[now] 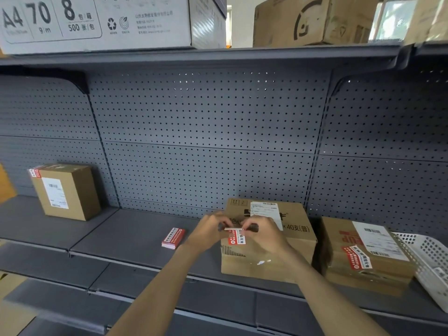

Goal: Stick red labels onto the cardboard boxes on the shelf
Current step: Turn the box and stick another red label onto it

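Observation:
Both hands meet in front of a middle cardboard box on the grey shelf. My left hand and my right hand pinch the top edge of a red label that hangs between them, in front of the box. A small stack of red labels lies on the shelf to the left of my hands. The right box bears a red label on its front. The left box has a red label at its top left corner.
A white perforated basket stands at the far right of the shelf. The upper shelf holds a white A4 paper carton and a large brown box. Grey pegboard forms the back wall.

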